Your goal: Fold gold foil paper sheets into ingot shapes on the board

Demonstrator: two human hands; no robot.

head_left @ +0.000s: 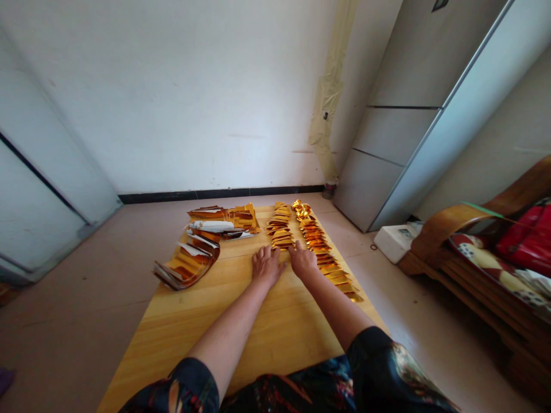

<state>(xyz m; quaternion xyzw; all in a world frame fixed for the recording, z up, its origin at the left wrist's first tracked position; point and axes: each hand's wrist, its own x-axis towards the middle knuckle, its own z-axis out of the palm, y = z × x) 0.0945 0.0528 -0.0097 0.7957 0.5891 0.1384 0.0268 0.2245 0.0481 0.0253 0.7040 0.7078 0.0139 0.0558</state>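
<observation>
Both my hands reach to the middle of a low wooden table (241, 327). My left hand (266, 266) lies palm down with its fingers stretched toward a short row of folded gold foil pieces (279, 226). My right hand (303, 259) sits beside it, fingertips on the nearest piece of that row; its fingers look curled, and I cannot make out whether they pinch it. A longer row of folded gold pieces (325, 252) runs along the table's right edge.
Curved stacks of unfolded gold foil sheets (191, 264) lie on the table's left and back (235, 217). A grey refrigerator (404, 126) stands at the right, a white box (396, 240) and a wooden sofa with cushions (486, 258) beside it. White wall behind.
</observation>
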